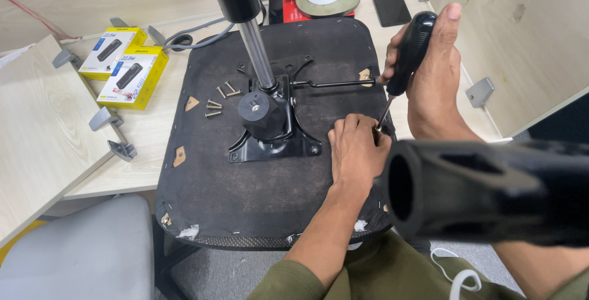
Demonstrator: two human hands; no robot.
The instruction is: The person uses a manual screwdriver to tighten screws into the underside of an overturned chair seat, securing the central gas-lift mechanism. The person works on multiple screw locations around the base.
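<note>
Clearly the risk sits at the tip: the right hand (437,70) is closed around the black handle of a screwdriver (405,61), shaft slanting down to the seat's right edge, where the left hand (356,146) pinches its fingers (363,129) shut around something at the tip, probably a screw, though it is hidden. If the driver tilts or cams out, it could jab those fingers or gouge the seat (245,196), which lies underside up on the surface (147,131) and overhangs its near edge. Pressing hard on the seat's edge might rock it. Spare screws (219,99) lie loose left of the metal plate (276,131) and could roll off. A black tube (491,192) blocks part of the view
</note>
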